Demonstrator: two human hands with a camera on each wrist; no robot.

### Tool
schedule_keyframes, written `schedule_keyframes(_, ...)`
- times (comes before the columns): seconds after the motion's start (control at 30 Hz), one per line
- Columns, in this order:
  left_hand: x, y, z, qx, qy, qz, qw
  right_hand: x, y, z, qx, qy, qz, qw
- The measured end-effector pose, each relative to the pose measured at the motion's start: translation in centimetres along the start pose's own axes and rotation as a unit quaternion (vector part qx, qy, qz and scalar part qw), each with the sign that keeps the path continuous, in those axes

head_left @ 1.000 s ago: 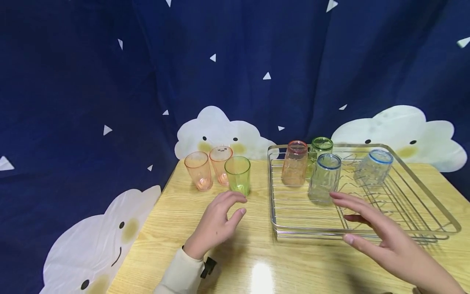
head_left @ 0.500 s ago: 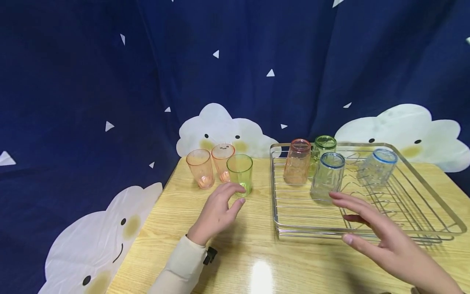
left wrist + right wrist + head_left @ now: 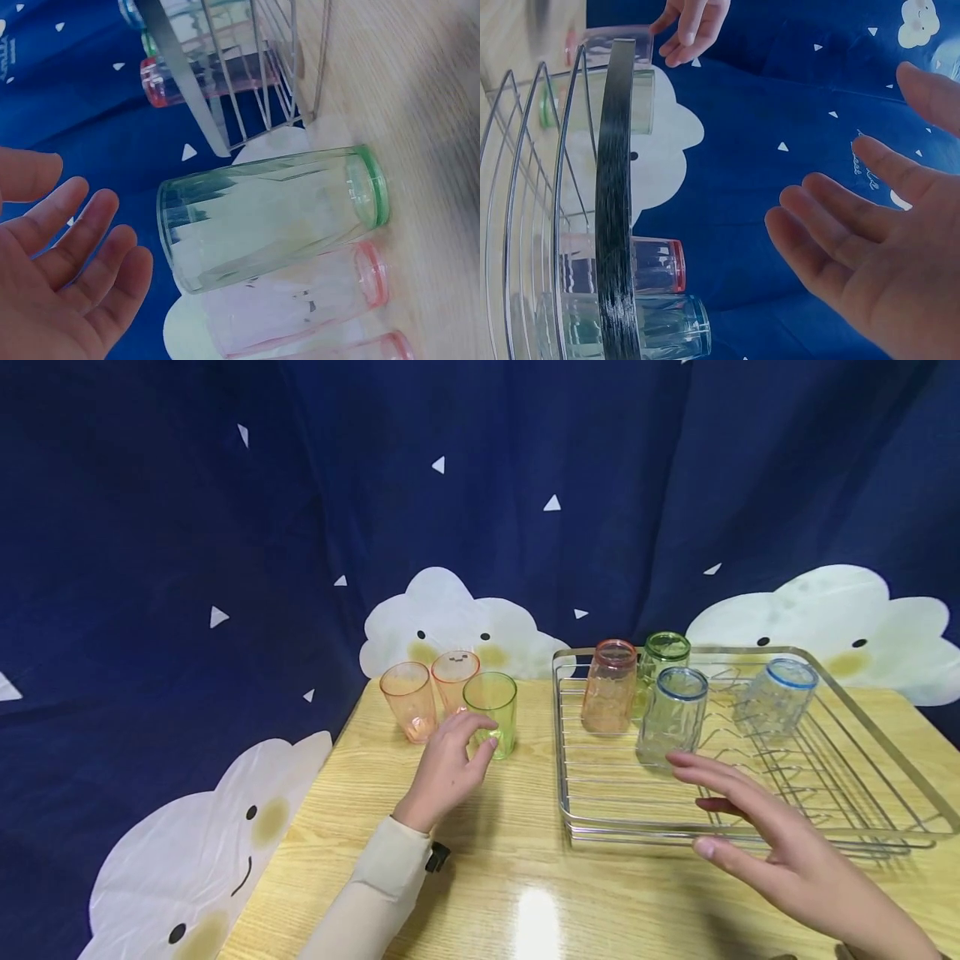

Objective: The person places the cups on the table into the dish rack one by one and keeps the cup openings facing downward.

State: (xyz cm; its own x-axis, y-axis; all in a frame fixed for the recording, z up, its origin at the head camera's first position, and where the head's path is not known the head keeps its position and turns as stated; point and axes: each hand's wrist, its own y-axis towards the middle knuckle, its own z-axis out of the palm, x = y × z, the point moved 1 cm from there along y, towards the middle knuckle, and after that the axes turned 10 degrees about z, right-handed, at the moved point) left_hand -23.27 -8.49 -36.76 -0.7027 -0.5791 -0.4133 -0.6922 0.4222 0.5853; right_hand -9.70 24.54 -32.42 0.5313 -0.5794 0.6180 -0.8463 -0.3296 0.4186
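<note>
My left hand [image 3: 448, 770] reaches toward an upright green tumbler [image 3: 501, 703], its fingers loosely bent and holding nothing. In the left wrist view the same green tumbler [image 3: 270, 221] stands apart from the fingertips of my left hand [image 3: 67, 277]. Two upright orange tumblers [image 3: 408, 703] stand beside it, the nearer fingers overlapping one in the head view. My right hand [image 3: 776, 843] hovers over the front edge of a wire rack [image 3: 561, 752], fingers spread and relaxed. Nearest to it is an upside-down blue-rimmed tumbler [image 3: 670, 722]. The right wrist view shows that hand [image 3: 885, 247] with nothing in it.
Upside down in the rack also stand a red-rimmed tumbler [image 3: 609, 697] and a green-rimmed tumbler [image 3: 667, 649]. Another blue-rimmed tumbler [image 3: 776, 700] leans at the rack's right. Behind the wooden table [image 3: 487, 893] hangs a dark blue curtain [image 3: 487, 410] with clouds.
My left hand has moved forward, closer to the green tumbler on the table. My right hand has stayed nearly still, and the tumblers stand where they were.
</note>
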Motion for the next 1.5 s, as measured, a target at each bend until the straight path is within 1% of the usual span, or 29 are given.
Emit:
schedule_keyframes(0.13, 0.4, 0.5, 0.4, -0.021, 0.016, 0.004, 0.9996, -0.3, 0.1, 0.2, -0.016, 0.012, -0.041, 0.9989)
schedule_keyframes(0.23, 0.6, 0.9, 0.7, -0.031, 0.023, 0.003, 0.9993, -0.6, 0.0, 0.4, -0.019, 0.015, -0.048, 0.9986)
schedule_keyframes(0.4, 1.0, 1.5, 1.3, -0.027, 0.035, -0.005, 0.9990, -0.3, -0.2, 0.3, -0.005, 0.000, -0.014, 0.9999)
schedule_keyframes(0.5, 1.1, 1.7, 1.4, -0.020, 0.042, -0.015, 0.9988, -0.1, -0.2, 0.1, 0.008, -0.006, 0.010, 0.9999)
schedule_keyframes(0.63, 1.5, 1.9, 1.5, -0.015, 0.048, -0.022, 0.9985, -0.2, 0.0, 0.0, 0.013, -0.008, 0.021, 0.9997)
schedule_keyframes(0.83, 1.9, 2.3, 1.3, -0.022, 0.061, -0.017, 0.9977, -0.3, 0.3, 0.0, 0.018, -0.009, 0.023, 0.9995)
schedule_keyframes(1.1, 2.4, 2.6, 2.0, 0.006, 0.070, -0.029, 0.9971, -0.5, 0.1, 0.3, 0.016, 0.001, 0.012, 0.9998)
schedule_keyframes(1.2, 2.6, 2.5, 2.3, 0.021, 0.072, -0.036, 0.9965, -0.5, 0.1, 0.4, 0.010, 0.009, -0.014, 0.9998)
schedule_keyframes(1.33, 2.8, 2.3, 2.7, 0.039, 0.073, -0.046, 0.9955, -0.7, 0.0, 0.6, 0.008, 0.013, -0.035, 0.9993)
schedule_keyframes(1.4, 2.8, 2.3, 2.9, 0.040, 0.070, -0.046, 0.9957, -0.8, -0.1, 0.6, 0.012, 0.014, -0.029, 0.9994)
schedule_keyframes(1.5, 2.8, 2.3, 2.9, 0.038, 0.059, -0.047, 0.9964, -1.1, 0.0, 0.5, 0.002, 0.019, -0.046, 0.9988)
